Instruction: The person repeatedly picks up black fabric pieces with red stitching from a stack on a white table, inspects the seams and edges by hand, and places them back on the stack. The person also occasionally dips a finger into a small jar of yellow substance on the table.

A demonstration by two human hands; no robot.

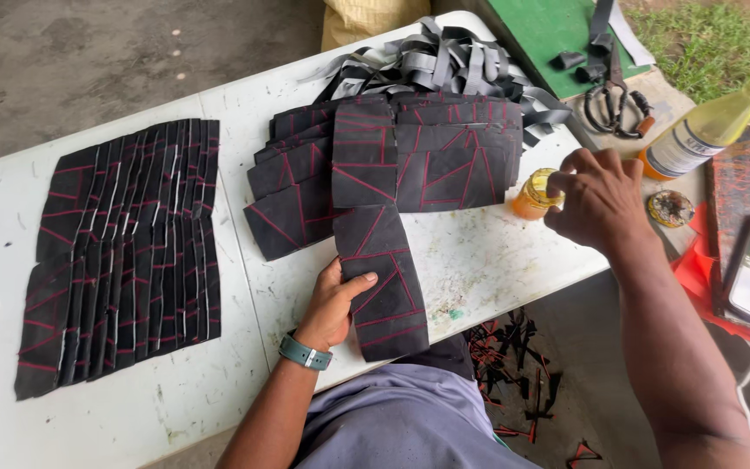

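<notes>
At the bottom centre of the frame, the left hand [333,304], with a teal watch [305,353] on its wrist, rests on the white table [193,382] and pinches the left edge of a long black rubber piece with red lines [384,282], thumb on top and fingers underneath. That piece lies lengthwise at the near edge of the table, its lower end overhanging slightly.

To the right of centre, the right hand [599,201] hovers over the table's far right edge, its fingers curled around the rim of a small jar of orange liquid [535,195]; whether it truly grips the jar is hard to tell from this angle.

At the left of the frame lies a flat woven mat of black strips [123,252].

Above the held piece, a fanned pile of similar black pieces [401,152] covers the middle of the table, with a heap of grey strips [453,56] behind it.

In the upper right are scissors [615,100] on a green board [549,35] and a tilted bottle of yellow liquid [709,126].
</notes>
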